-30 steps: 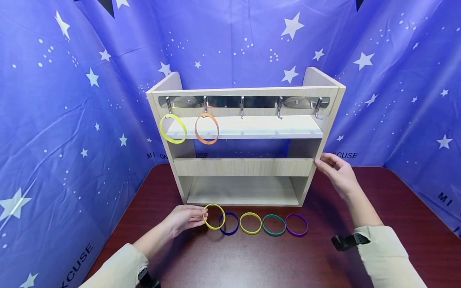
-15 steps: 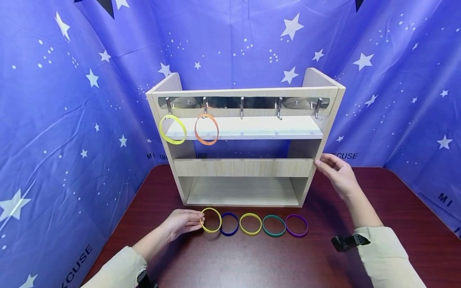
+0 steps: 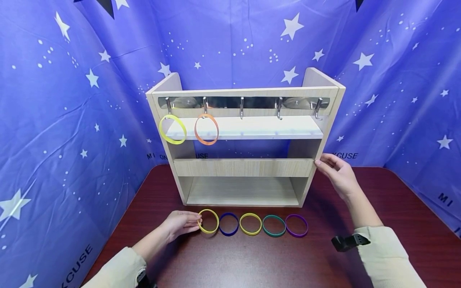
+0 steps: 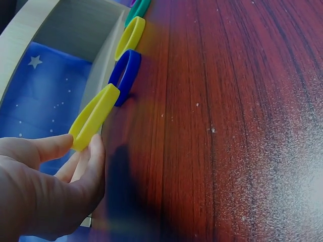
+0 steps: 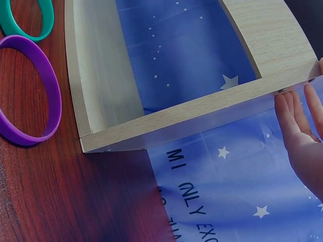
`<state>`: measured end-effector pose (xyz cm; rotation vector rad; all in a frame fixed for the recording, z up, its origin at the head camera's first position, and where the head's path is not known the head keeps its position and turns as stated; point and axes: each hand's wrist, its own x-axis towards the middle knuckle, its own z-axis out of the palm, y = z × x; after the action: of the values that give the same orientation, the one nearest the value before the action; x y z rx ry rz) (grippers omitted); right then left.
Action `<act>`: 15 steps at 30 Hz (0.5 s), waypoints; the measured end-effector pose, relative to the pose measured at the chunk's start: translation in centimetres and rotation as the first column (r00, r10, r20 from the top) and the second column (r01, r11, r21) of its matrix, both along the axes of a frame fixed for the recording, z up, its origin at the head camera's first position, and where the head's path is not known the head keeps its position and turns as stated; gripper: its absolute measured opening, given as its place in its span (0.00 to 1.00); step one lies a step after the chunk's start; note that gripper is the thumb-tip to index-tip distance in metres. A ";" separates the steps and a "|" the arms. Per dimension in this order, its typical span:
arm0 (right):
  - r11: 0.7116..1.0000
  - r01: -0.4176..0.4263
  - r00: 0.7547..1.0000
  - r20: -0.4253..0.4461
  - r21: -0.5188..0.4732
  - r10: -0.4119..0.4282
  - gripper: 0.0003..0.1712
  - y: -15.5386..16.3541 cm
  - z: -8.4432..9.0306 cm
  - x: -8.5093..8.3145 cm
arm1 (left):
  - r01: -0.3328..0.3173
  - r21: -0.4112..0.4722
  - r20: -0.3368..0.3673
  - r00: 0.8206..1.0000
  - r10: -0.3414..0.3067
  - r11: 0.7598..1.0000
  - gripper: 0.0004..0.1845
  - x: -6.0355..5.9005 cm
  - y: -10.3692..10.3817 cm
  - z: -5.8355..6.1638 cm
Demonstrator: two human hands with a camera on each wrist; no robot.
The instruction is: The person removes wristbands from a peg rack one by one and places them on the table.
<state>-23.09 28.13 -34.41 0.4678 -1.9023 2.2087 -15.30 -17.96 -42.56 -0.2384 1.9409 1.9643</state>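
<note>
The left hand (image 3: pixel 179 225) pinches the near-left yellow wristband (image 3: pixel 208 221) at the row's left end on the table (image 3: pixel 252 260), while the right hand (image 3: pixel 336 173), fingers straight, seemingly touches the wooden shelf's (image 3: pixel 245 167) right side.

The yellow ring (image 3: pixel 208 221) is a thin, flat silicone band, bright yellow, at the left end of a row of 5 rings on the dark red table. The left hand (image 3: pixel 179 223) pinches its left edge between thumb and fingers, and from the left wrist view the ring (image 4: pixel 95 116) stands tilted on edge, its far side touching the blue ring (image 3: pixel 229 224) next in the row. It sits just in front of the wooden rack (image 3: pixel 245 167), whose right side the right hand (image 3: pixel 338 172) touches with straight fingers.
</note>
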 end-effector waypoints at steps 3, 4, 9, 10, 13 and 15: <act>1.000 -0.002 1.000 0.001 0.002 0.002 0.14 0.0 0.0 0.0 | -0.009 -0.002 0.006 1.000 0.009 1.000 0.19 0.0 0.1 -0.1; 1.000 -0.002 1.000 0.002 0.003 0.002 0.14 0.0 0.0 0.0 | -0.011 -0.003 0.007 1.000 0.011 1.000 0.19 0.0 0.1 -0.2; 1.000 0.005 1.000 0.005 0.014 -0.005 0.14 0.0 0.1 0.0 | -0.016 0.001 0.008 1.000 0.016 1.000 0.19 0.1 0.3 -0.2; 1.000 0.009 1.000 0.006 0.017 -0.009 0.14 -0.1 0.1 0.0 | -0.016 0.001 0.006 1.000 0.016 1.000 0.19 0.1 0.3 -0.2; 1.000 0.013 1.000 0.012 0.016 -0.013 0.15 -0.1 0.1 0.0 | -0.015 0.002 0.003 1.000 0.015 1.000 0.19 0.1 0.3 -0.2; 1.000 0.014 1.000 0.015 0.016 -0.015 0.15 -0.2 0.2 0.1 | -0.015 0.002 0.003 1.000 0.015 1.000 0.19 0.1 0.3 -0.3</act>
<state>-23.04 27.95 -34.26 0.4400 -1.9265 2.1954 -15.22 -17.65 -42.83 -0.2561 1.9409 1.9738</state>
